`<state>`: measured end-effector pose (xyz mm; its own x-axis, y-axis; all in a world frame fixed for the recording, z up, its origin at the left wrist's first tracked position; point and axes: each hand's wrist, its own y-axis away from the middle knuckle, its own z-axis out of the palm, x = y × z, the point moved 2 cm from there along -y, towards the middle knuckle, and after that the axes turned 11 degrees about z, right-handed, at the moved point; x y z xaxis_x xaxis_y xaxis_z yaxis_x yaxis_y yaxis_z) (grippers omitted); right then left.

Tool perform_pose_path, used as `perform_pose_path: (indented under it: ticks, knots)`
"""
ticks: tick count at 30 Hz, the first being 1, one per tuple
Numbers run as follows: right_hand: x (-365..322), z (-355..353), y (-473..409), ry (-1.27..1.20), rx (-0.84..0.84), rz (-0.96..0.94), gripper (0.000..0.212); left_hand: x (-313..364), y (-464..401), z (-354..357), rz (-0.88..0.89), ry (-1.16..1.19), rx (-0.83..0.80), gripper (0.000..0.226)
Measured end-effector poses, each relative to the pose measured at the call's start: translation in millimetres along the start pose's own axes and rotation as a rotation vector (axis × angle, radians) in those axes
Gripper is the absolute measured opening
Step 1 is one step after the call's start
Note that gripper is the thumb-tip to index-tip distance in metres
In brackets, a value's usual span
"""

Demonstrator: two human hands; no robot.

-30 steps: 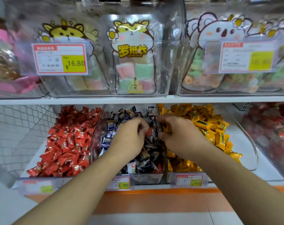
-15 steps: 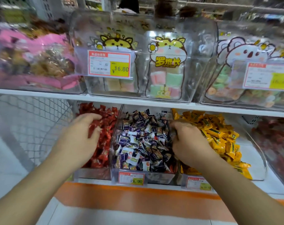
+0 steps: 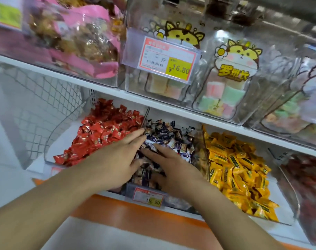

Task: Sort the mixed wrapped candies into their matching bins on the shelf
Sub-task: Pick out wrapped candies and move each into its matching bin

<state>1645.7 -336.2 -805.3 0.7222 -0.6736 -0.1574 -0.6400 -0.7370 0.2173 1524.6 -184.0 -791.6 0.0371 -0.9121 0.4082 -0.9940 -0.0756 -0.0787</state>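
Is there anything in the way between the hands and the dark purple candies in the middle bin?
Nothing visible. The bin is open on top, and both the left hand and the right hand already rest with straight fingers on the dark purple candies, between the red candies and the yellow candies.

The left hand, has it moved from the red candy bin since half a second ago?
Yes. The left hand has gone right, from the red candies to over the dark-wrapped candies in the middle bin.
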Motion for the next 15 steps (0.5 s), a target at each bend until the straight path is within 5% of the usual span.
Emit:
perform_pose_path:
  ticks: [7,15]
  knots:
    - [20.8,-4.5,-36.9,0.166,0.227,0.06,0.054,2.2,-2.3,-0.2,-0.024,-0.021,-0.028,0.063]
    - [45.4,-23.3,-65.0,0.272,0.387,0.161,0.054,-5.7,-3.9,1.6,-0.017,-0.037,-0.041,0.057]
